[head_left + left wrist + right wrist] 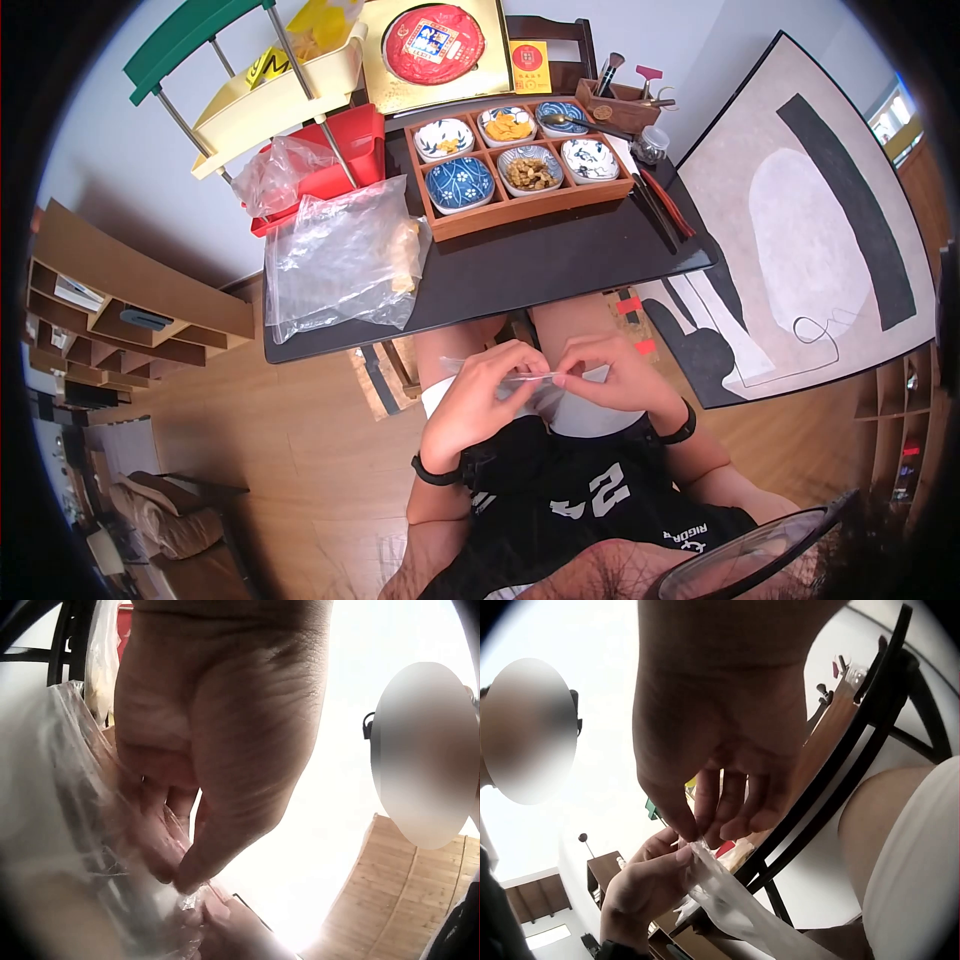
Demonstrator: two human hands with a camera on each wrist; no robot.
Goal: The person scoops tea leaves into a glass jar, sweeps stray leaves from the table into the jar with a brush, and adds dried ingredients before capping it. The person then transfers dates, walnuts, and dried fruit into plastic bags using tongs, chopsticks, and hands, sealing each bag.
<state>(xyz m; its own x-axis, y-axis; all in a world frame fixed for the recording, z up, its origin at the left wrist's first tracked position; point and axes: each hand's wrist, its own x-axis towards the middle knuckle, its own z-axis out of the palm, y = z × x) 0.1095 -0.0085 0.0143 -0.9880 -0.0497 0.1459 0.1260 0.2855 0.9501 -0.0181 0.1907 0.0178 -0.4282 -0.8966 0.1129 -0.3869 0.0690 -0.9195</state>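
Observation:
Over the lap, in front of the table's near edge, both hands hold a clear plastic bag. My left hand pinches its top edge between thumb and fingers. Close beside it, my right hand pinches the same edge, thumb against fingertips. In the right wrist view the bag hangs down below the fingertips of both hands, and my left hand shows at the lower left. The left wrist view has the bag's film spread past my left hand. What the bag contains is hard to make out.
On the dark table stands a wooden compartment tray of patterned bowls, some with food. A larger clear bag lies at the left, near a red bin and cream rack. A glass jar and large picture are right.

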